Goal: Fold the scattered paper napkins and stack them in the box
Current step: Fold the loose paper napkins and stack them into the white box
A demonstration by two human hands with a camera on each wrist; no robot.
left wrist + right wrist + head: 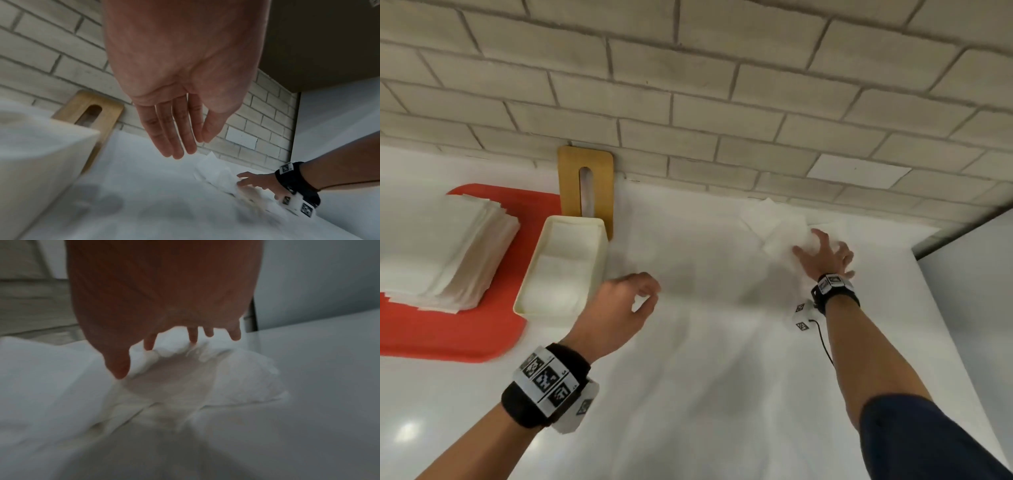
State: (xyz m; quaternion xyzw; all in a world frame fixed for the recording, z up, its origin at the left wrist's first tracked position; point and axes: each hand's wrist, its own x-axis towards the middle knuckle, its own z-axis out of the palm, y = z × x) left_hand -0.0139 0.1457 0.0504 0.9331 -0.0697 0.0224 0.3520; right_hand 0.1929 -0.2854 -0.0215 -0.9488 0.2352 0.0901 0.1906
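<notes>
Loose white napkins (779, 224) lie crumpled by the brick wall at the far right of the white counter. My right hand (822, 246) lies on them with fingers spread; in the right wrist view its fingertips (150, 344) and thumb touch a bunched fold of the napkins (236, 379). My left hand (650, 294) hovers empty and relaxed just right of the cream box (592, 260), which has white napkins inside. In the left wrist view the left hand (191, 146) shows straight fingers, with the box (41, 154) at left and the right hand (246, 181) on the napkins (216, 170).
A red tray (448, 332) at the left carries a tall stack of white napkins (441, 250). A wooden lid with a slot (599, 178) leans on the wall behind the box. A grey panel (969, 291) bounds the counter on the right.
</notes>
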